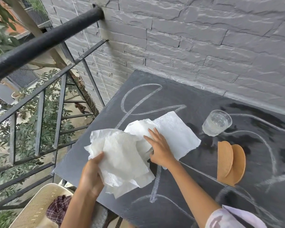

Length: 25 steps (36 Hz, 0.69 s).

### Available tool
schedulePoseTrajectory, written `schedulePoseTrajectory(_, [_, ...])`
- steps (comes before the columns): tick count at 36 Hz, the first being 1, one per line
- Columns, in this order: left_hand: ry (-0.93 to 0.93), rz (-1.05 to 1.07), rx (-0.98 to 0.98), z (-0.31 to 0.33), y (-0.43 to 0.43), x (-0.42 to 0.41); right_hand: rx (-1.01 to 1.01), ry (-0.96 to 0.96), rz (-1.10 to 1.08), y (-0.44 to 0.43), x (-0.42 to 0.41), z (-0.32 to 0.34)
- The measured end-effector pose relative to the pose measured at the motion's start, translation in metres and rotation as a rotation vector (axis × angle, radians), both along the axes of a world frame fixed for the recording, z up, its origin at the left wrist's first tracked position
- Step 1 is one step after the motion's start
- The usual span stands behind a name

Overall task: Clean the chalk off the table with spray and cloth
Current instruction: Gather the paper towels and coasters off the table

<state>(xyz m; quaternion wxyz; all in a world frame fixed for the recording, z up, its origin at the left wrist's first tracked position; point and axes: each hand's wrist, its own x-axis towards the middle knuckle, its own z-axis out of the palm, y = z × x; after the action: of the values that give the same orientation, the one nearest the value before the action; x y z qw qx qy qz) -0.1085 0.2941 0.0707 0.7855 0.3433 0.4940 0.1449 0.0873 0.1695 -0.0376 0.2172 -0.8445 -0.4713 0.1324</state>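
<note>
- Head view: the left hand (90, 175) grips a crumpled paper towel (122, 160), thumb on top and fingers curled beneath, and holds its near edge just above the table.
- Right hand (160, 148) lies with straight, spread fingers pressed on a flat paper towel (176, 134). This sheet spreads out beyond and to the right of that hand. The bunched towel overlaps it just left of the fingers.
- Both towels sit on a dark slate table (204, 99) covered in white chalk lines (138, 99). One loop curls beyond the two hands, and one stroke runs toward the person between the forearms.
- Dark wet patches (237, 139) show to the right of the right hand.
- A clear drinking glass (216, 123) stands beyond and to the right of that hand, clear of the flat sheet.
- Two half-round cork coasters (230, 162) overlap each other farther right, level with the wrist.
- A pale patterned sleeve (234, 218) covers the right upper arm.
- Left of the left hand runs a black metal railing (39, 41). Below it a cream perforated chair (39, 208) holds a plaid cloth (59, 209).
- A grey stone-brick wall (204, 38) backs the table.
</note>
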Motion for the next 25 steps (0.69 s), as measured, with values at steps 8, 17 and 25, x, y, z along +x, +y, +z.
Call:
schedulePoseTrajectory(8, [-0.010, -0.003, -0.019, 0.002, -0.002, 0.002, -0.083, -0.266, 0.201, 0.007, 0.003, -0.011])
schedulePoseTrajectory(17, [-0.013, 0.033, -0.024, 0.004, 0.002, 0.002, 0.020, 0.277, -0.066, 0.009, 0.021, 0.019])
schedulePoseTrajectory(25, [0.009, 0.024, -0.039, 0.007, 0.001, 0.007, 0.348, 0.619, -0.450, -0.007, 0.039, 0.066])
